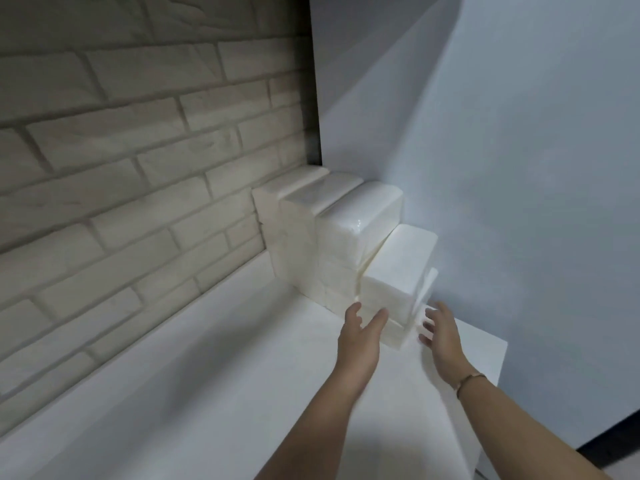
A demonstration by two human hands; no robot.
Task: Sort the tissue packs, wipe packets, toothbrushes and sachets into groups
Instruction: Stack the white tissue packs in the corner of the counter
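We see white, block-shaped tissue packs [360,220] wrapped in glossy clear film. They are stacked in the far corner of the smooth white desk [207,358], where the pale moulded brick-pattern wall [121,150] meets the plain blue-grey wall [519,168]. The packs stand in four columns side by side, touching one another. The first three rise to about the same height, and their rounded tops catch the light. The nearest, lower column [398,261] stops a step below them and sits just beside the blue-grey wall. A thin pale edge juts out at its right side, and we cannot tell whether it is loose film or another pack.

Both hands reach for this lower column and hold nothing. The left hand [362,336] has straight, loosely parted fingers [379,317] that lie against the front face of the bottom packs; we cannot tell whether they press on it. The right hand [441,336] spreads its fingers [429,325] wide at the column's right flank, close to the packs. Its outline is slightly blurred, so we cannot tell whether it touches them. A thin gold-coloured bracelet [469,380] circles the right wrist.
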